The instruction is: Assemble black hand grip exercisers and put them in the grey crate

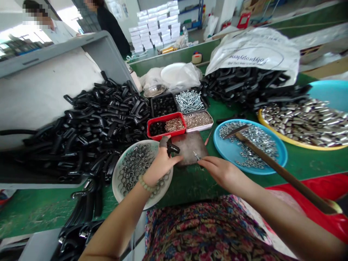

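Observation:
My left hand [161, 165] is closed on a small black plastic part [172, 148], held just above the left edge of a dark metal plate [190, 146]. My right hand [220, 170] pinches a small silver screw [196, 156] over the plate's near edge. The two hands are a short gap apart. Under my left wrist sits a white bowl [119, 174] holding several metal rings.
A red tray [166, 125] and other small trays of screws lie behind the plate. A blue plate [274, 159] of washers carries a hammer [272, 159]. Black handle parts [103, 119] are heaped at left and back right. A yellow dish [299, 143] holds metal sleeves. Two people stand far back.

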A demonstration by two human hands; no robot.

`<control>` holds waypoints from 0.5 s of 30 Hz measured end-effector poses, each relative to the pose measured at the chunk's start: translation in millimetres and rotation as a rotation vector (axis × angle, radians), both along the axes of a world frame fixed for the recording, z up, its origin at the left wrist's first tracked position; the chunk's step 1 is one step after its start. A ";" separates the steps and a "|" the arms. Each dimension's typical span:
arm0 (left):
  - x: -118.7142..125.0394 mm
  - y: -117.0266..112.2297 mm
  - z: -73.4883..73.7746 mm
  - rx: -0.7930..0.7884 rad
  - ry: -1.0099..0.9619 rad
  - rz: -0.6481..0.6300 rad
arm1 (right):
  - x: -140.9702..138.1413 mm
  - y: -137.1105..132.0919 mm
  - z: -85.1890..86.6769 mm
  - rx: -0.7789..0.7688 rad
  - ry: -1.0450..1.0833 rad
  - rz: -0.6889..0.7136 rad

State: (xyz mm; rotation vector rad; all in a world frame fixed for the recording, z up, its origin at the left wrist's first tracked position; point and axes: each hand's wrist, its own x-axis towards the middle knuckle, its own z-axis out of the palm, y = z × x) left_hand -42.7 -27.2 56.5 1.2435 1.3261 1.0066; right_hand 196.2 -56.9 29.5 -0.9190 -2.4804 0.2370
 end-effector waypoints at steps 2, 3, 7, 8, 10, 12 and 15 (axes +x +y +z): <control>7.9 -5.4 -1.9 -0.044 -0.046 0.001 | 1.0 0.9 -1.3 -0.020 0.037 -0.017; 14.5 -7.7 -2.7 -0.087 -0.104 -0.007 | -0.1 0.9 -1.0 -0.029 0.068 -0.027; 43.3 -10.7 -4.1 -0.288 -0.415 -0.018 | -11.4 -3.4 -1.2 -0.179 0.305 -0.068; 47.9 -10.1 -3.9 -0.320 -0.469 -0.017 | -14.6 -5.1 -3.1 -0.265 0.403 -0.084; 51.5 -8.5 -3.3 -0.368 -0.524 -0.042 | -19.0 -8.5 -9.0 -0.477 0.642 -0.110; 49.0 -7.3 -3.6 -0.410 -0.512 -0.112 | -18.9 -11.0 -14.7 -0.662 0.826 -0.103; 39.8 -7.5 -6.7 -0.413 -0.376 -0.245 | -10.2 -11.7 -15.5 -0.722 0.745 -0.024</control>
